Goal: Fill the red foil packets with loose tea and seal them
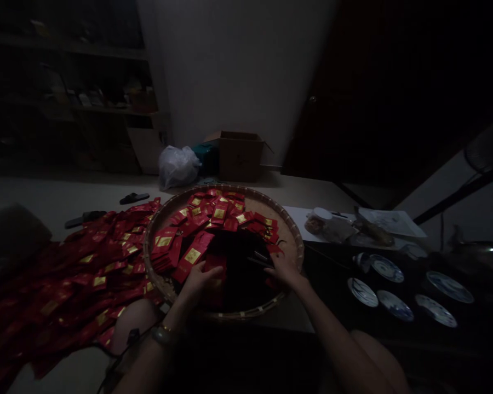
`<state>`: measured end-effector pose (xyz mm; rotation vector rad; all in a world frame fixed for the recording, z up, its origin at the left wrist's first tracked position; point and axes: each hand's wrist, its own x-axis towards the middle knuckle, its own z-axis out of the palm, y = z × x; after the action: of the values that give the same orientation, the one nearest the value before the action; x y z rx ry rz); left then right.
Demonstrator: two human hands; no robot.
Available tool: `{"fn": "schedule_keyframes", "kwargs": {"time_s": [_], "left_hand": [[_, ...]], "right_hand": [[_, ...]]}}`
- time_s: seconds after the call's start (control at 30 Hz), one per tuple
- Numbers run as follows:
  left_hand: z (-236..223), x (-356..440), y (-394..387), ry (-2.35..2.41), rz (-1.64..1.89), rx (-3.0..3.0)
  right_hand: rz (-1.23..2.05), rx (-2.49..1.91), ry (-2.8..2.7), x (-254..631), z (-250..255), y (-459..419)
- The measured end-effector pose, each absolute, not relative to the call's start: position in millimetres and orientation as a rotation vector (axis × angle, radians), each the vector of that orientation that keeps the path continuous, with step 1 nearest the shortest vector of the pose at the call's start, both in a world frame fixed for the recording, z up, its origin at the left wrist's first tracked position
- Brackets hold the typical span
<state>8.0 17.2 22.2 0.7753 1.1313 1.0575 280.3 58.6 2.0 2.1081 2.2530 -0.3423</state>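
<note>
A round woven bamboo tray (293, 230) lies in front of me, with many small red packets (219, 213) bearing gold squares around its back and left side. Inside its near left part, my left hand (199, 279) has its thumb across a dark red packet (216, 284), apparently gripping its edge. At the tray's right side, my right hand (285, 269) is closed on a thin two-pronged metal tool (259, 258), which points left over a dark area in the tray. Poor light hides the fingertips and the tool's exact kind.
A large heap of red packets (107, 268) spreads over the floor to the left. On the right, a low dark table bears several blue-and-white dishes (388, 268) and a lidded jar (318, 221). Behind stand an open cardboard box (240, 158) and a white plastic bag (178, 167).
</note>
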Motion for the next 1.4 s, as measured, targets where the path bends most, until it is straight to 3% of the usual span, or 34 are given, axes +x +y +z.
{"fn": "schedule_keyframes", "kwargs": {"time_s": [0.1,0.23,0.4,0.53,0.7,1.2,1.4], "left_hand": [[20.2,8.8,17.3,1.116,1.076,0.762],[21.9,9.3,17.4,1.139,1.083,0.752],[26.0,9.2,16.0,1.161,1.057,0.772],[23.9,10.3,15.6,1.153,1.031,0.838],[21.5,12.1,17.2,1.178,0.982,0.944],[24.8,12.2,17.6,1.185,1.017,1.031],[24.3,11.0,18.2,1.213,1.019,1.038]], "right_hand": [[-0.266,2.031,2.33,281.0,-6.3,58.2],[-0.42,2.083,2.384,278.9,-8.8,63.2],[-0.842,2.23,2.627,279.1,8.2,62.6],[-1.233,1.873,2.88,250.6,37.1,49.2],[-1.101,1.567,3.024,211.5,64.6,38.9],[-0.892,1.554,2.955,201.6,74.3,33.6],[-0.966,1.44,3.044,202.8,68.2,36.6]]}}
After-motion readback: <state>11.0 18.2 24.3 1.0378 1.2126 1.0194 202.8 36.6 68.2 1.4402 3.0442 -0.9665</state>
